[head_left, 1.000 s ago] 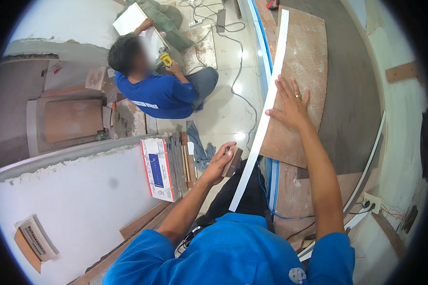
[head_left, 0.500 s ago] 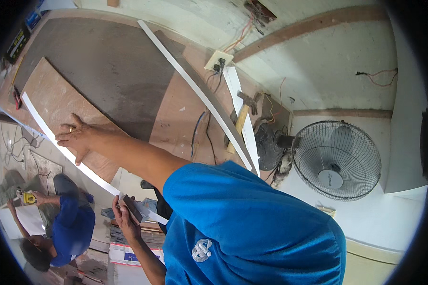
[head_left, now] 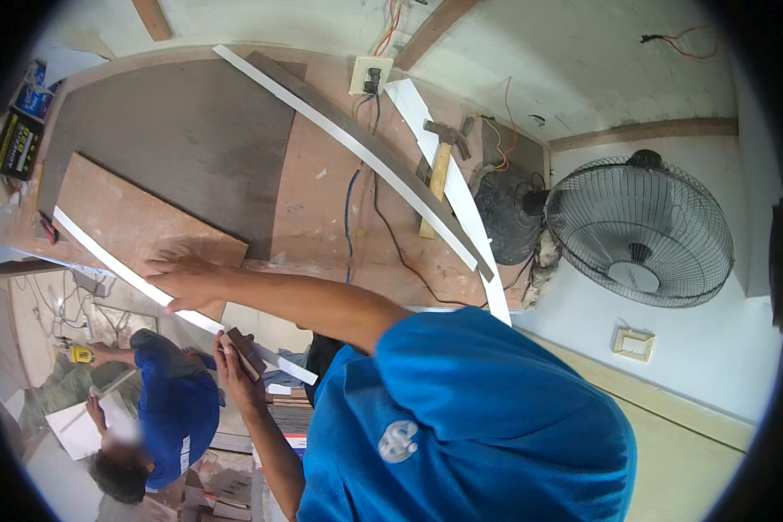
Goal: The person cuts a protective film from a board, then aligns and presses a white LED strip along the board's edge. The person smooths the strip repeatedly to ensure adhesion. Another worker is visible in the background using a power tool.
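My right hand (head_left: 183, 277) lies spread on a brown plywood board (head_left: 148, 213), slightly blurred, its thumb side by the white strip (head_left: 117, 261) along the board's near edge. Closed round a dark brown block (head_left: 247, 352), my left hand (head_left: 233, 370) is at the near right end of that strip, just beyond the board's corner. A white length (head_left: 296, 367) shows on the far side of the block. How the strip meets the block is hidden by the fingers.
The workbench (head_left: 317, 235) carries a long white-edged strip (head_left: 348, 143), a claw hammer (head_left: 444, 161), cables and a grey sheet (head_left: 174, 122). A fan (head_left: 639, 230) stands right. At lower left a co-worker in blue (head_left: 178, 404) holds a yellow tape measure (head_left: 80, 354).
The view has turned, shifting the bench and fan in the picture. My right hand has slid along the board closer to the block. My left hand keeps its grip.
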The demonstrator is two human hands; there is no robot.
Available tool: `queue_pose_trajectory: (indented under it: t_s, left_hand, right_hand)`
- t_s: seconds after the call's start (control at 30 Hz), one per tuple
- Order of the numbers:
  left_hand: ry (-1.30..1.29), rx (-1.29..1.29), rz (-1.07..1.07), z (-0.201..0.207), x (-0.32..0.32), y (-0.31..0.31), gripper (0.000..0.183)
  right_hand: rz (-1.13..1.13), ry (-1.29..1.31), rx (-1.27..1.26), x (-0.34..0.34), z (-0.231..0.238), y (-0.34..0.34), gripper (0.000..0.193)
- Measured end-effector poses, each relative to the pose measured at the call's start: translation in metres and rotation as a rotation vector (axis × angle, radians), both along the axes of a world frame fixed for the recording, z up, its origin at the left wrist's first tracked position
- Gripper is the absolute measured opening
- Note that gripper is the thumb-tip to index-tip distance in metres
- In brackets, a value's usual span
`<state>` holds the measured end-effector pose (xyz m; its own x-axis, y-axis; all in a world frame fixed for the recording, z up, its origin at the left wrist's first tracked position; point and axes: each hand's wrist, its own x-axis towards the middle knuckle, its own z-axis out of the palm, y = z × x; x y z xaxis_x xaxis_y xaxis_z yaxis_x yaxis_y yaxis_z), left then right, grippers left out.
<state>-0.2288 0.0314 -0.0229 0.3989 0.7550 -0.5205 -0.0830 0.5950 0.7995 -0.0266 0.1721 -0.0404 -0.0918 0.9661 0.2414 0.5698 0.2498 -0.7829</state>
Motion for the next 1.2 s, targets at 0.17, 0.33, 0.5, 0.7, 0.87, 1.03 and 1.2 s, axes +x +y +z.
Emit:
queue_pose_trajectory:
  t_s: [0.17,0.33,0.5,0.7,0.87,1.03,1.2]
  left_hand:
    - [-0.009,0.013,-0.061,0.007,0.005,0.009,0.055]
    - [-0.033,0.079,-0.048,0.001,-0.001,0.012,0.048]
    - [-0.069,0.089,-0.099,-0.006,-0.005,0.014,0.047]
    - [-0.080,0.054,-0.162,-0.017,-0.021,0.019,0.045]
    - [-0.038,0.049,-0.217,0.005,-0.012,0.021,0.044]
    - [-0.002,0.107,-0.227,0.002,-0.021,0.024,0.047]
    - [0.042,0.115,-0.219,0.008,-0.019,0.022,0.046]
  right_hand:
    - [-0.232,0.160,-0.104,0.032,0.011,-0.150,0.046]
    - [-0.605,0.384,-0.029,0.090,0.016,-0.286,0.015]
    - [-1.323,0.086,-0.049,0.169,0.013,-0.444,0.010]
    - [-1.722,0.293,0.358,0.295,-0.041,-0.619,0.045]
    - [-1.671,0.425,0.262,0.373,-0.029,-0.666,0.076]
    - [-1.729,0.634,0.280,0.422,-0.035,-0.670,0.084]
    - [-1.759,0.718,0.323,0.430,-0.042,-0.675,0.094]
